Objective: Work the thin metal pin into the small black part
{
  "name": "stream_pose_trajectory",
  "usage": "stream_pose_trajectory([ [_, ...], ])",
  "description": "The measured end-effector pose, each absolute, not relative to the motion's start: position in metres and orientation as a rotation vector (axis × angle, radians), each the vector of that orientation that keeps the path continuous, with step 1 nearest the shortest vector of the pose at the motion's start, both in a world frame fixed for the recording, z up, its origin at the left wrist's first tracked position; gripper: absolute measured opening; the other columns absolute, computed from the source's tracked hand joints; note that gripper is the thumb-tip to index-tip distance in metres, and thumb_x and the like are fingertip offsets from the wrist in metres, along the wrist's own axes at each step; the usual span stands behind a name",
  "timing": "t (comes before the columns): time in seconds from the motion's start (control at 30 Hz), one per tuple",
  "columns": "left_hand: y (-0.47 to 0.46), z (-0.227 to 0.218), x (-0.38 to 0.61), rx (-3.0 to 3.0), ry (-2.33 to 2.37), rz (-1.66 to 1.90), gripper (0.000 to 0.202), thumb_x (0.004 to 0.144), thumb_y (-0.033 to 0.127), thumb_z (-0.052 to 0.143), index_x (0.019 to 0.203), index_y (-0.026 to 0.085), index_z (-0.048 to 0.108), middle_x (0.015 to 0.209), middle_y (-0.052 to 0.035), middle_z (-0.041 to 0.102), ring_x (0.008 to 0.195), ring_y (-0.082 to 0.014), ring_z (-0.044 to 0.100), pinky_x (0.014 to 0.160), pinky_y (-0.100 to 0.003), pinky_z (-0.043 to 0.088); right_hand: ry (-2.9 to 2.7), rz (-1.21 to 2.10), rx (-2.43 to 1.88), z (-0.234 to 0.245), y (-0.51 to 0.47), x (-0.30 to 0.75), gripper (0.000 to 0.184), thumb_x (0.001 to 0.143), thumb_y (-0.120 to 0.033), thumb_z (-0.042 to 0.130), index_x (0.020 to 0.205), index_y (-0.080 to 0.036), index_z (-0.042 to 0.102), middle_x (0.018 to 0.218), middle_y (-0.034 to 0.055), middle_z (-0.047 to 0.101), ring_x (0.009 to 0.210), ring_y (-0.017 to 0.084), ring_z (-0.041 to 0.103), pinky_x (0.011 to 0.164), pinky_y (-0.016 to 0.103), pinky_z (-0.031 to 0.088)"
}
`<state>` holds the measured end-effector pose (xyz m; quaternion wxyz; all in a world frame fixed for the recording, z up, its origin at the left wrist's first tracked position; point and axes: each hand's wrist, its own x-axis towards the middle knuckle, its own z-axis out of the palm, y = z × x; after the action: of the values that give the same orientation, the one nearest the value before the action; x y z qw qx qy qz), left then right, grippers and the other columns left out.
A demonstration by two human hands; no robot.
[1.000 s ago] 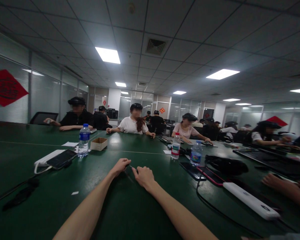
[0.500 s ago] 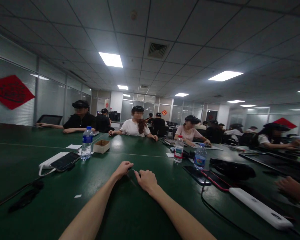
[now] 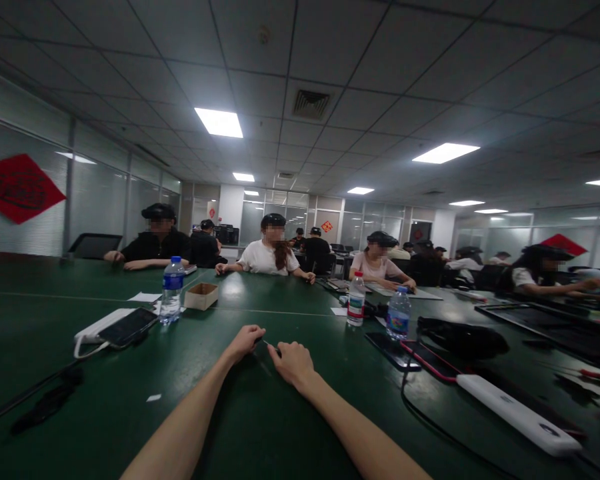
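Observation:
My left hand [image 3: 244, 343] and my right hand [image 3: 294, 362] are close together above the middle of the green table [image 3: 260, 427]. The fingers of both hands are closed. A small, thin, pale-tipped piece [image 3: 265, 342] shows between the two thumbs, with something dark at the left fingertips. It is too small and dim to name, and the curled fingers hide most of it. I cannot tell whether it is one thing or two.
On the left are a white power bank [image 3: 100, 325], a phone [image 3: 129, 327], a water bottle [image 3: 172, 290] and a small box [image 3: 201, 297]. To the right stand two bottles [image 3: 356, 300], with phones [image 3: 391, 351], a black pouch [image 3: 463, 337], a cable and a long white device [image 3: 517, 415]. People sit around.
My hands keep nearly the same pose and place. The view has shifted slightly. At the right edge, another person's hand has drawn back, and a red-handled tool shows there now.

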<state>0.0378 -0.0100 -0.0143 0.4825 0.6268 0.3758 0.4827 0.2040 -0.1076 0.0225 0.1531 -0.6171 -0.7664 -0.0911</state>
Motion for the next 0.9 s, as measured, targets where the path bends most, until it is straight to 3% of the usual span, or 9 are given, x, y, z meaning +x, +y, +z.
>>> stream_pose_trajectory([
  [0.33,-0.0106,-0.0147,0.0391,1.521,0.911,1.186,0.049,0.064,0.063,0.066,0.065,0.018,0.047,0.049,0.0081,0.037,0.041,-0.0070,0.034,0.042,-0.021,0.019,-2.176,-0.290,-1.810,0.0219,-0.1088,0.2028,0.063,0.098,-0.060,0.025,0.101,-0.018,0.071,0.100,0.0165,0.072,0.094,0.029,0.068,0.079,0.037,0.049],
  [0.9,-0.0121,-0.0136,0.0378,1.511,0.916,1.190,0.049,0.065,0.063,0.067,0.066,0.018,0.048,0.049,0.0081,0.037,0.040,-0.0065,0.034,0.042,-0.021,0.018,-2.198,-0.259,-1.796,0.0210,-0.1053,0.2035,0.064,0.098,-0.062,0.023,0.101,-0.019,0.071,0.101,0.0151,0.072,0.092,0.026,0.069,0.078,0.035,0.049],
])
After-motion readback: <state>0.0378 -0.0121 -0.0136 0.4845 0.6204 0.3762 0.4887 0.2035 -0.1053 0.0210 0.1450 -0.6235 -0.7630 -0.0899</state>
